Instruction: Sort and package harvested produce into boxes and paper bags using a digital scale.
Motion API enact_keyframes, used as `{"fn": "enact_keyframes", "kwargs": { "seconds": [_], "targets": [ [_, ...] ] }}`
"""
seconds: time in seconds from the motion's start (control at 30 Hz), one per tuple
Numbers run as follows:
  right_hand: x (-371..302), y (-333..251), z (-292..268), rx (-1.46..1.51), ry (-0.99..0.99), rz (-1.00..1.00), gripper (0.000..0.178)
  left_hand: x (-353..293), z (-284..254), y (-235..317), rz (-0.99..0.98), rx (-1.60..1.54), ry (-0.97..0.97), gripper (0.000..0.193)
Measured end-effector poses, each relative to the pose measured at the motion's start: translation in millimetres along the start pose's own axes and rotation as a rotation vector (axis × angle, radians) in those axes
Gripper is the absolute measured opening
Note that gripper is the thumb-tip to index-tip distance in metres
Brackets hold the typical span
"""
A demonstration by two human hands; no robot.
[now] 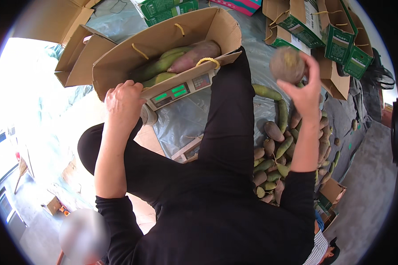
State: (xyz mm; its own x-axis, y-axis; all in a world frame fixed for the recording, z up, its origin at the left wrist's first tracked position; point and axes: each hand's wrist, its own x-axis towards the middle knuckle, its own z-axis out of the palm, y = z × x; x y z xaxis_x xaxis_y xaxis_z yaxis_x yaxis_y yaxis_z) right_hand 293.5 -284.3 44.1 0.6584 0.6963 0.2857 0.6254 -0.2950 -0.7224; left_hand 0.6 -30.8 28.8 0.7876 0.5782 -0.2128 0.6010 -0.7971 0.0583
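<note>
In front of me an open brown carton [163,42] with yellow rope handles sits on a digital scale [177,93] with lit green displays. Inside it lie several radishes, some long and green [163,63], one pinkish-purple [194,57]. My left hand [123,104] is closed over the carton's near left rim. Off to the right, my right hand [306,88] is raised, its thumb and fingers wrapped round a thick radish [287,65], whose blunt end faces up. Below that hand a pile of green and reddish radishes [274,163] spreads beside my right leg.
Several green and brown cartons [314,26] stand at the far right, with a black bag [380,70] beyond them. Another open carton [82,55] is at the far left. Plastic sheeting [177,128] covers the floor. A person in a striped top [319,249] is at the lower right.
</note>
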Motion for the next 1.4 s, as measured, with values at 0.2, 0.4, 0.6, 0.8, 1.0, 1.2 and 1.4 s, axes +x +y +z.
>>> {"fn": "enact_keyframes", "kwargs": {
  "seconds": [0.2,0.4,0.6,0.8,1.0,1.2,1.4],
  "targets": [
    [91.1,-103.1,64.1,-0.086,-0.077,-0.626,0.059,-3.2,4.1,2.6,0.039,0.012,0.007,0.025],
    [90.5,-114.2,192.4,-0.237,-0.455,-0.555,0.06,-4.9,1.5,4.2,0.109,-0.007,0.087,0.017],
    [68.2,-120.1,264.0,-0.425,-0.731,-0.568,0.06,-5.5,-0.5,3.2,0.121,-0.086,0.061,0.019],
    [65.0,-121.6,278.5,-0.437,-0.834,-0.439,0.071,-1.6,2.3,1.6,0.133,-0.107,0.051,0.025],
    [80.0,-111.7,214.5,0.171,-0.606,-0.301,0.047,-5.7,-3.2,3.5,0.069,-0.085,-0.003,0.029],
    [63.7,-37.7,72.7,0.556,-0.538,-0.077,0.056,-2.3,-5.8,4.9,0.038,-0.157,0.05,0.032],
    [-25.0,74.3,67.3,0.351,0.061,0.35,0.022,-0.7,-4.6,9.0,0.093,-0.17,0.097,0.031]
  ]
}}
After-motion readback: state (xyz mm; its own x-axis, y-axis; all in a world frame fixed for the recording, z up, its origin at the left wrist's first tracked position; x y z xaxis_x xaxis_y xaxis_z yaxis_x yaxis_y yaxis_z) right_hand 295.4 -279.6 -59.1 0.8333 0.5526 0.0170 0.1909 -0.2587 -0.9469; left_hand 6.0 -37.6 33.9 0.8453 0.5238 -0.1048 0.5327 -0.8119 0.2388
